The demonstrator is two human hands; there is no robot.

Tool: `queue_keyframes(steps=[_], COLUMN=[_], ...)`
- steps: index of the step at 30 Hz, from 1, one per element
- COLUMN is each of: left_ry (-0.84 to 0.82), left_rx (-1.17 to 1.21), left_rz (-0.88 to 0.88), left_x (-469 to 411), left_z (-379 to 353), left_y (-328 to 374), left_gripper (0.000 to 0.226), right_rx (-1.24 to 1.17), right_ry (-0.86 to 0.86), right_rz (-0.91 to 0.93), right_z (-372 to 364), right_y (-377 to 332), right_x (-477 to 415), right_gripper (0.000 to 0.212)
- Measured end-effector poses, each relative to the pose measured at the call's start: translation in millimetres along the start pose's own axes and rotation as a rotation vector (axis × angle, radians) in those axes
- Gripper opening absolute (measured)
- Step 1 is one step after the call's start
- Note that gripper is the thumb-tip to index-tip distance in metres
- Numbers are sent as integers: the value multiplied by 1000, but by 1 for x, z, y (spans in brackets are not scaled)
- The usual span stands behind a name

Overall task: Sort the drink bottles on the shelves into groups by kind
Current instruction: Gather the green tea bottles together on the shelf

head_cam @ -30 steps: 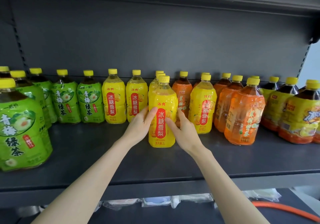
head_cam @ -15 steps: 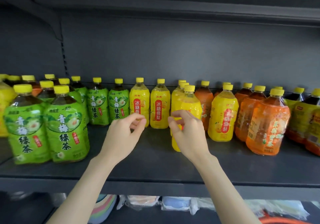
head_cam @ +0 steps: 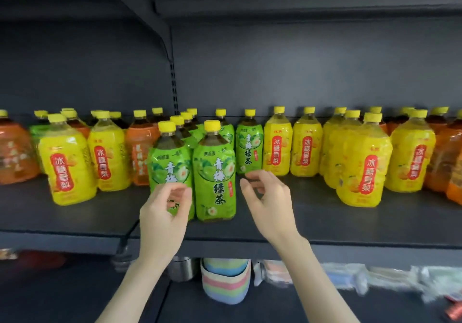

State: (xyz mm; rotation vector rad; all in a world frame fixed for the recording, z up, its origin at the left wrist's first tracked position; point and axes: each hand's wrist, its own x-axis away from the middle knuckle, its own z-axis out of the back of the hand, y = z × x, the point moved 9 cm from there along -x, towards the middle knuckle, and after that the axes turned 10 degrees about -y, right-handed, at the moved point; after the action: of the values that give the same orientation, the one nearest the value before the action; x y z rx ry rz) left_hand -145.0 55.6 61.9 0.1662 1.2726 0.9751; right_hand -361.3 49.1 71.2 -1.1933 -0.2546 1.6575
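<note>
Head view: dark grey shelf carrying many upright bottles with yellow caps. At the front centre, two green tea bottles side by side, the right one fully visible, the left one partly hidden behind the left hand. More green bottles in a row behind them. Yellow pear drink bottles on both sides: one group at left, a bigger group at right. Orange bottles mixed between, at far left and far right too.

Left grip: fingers loosely curled, spread, holding nothing, in front of the left green bottle. Right hand just beside the right green bottle, apart from it, fingers curled and spread, empty.
</note>
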Motion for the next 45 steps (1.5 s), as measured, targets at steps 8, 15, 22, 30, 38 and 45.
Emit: queue_keyframes(steps=[8,15,22,30,38,45], left_ry=[37,-29,-132,-149,-272,-434], left_rx=[64,269,302,450,560,488], left_rz=[187,332,390,346,252,258], left_x=[-33,-43,-51,-46,-51,-80], left_z=[13,-3,-6,-13,-70,-147], left_y=[-63,-95,-112,-108,-68,-53], left_gripper=[84,86,75,75,70,80], right_rx=[-54,-394,-490,-459,-353,-340], right_ry=[15,-80,0,215,378,368], right_rz=[-112,-225,-249,-210,-194,-222], right_z=[-45,-78,-93,-77,-8,30], right_y=[-8,19,37,29,52,92], right_x=[-22,-43,-51,-33,-11,-20], right_gripper=[66,102,99,87,67,64])
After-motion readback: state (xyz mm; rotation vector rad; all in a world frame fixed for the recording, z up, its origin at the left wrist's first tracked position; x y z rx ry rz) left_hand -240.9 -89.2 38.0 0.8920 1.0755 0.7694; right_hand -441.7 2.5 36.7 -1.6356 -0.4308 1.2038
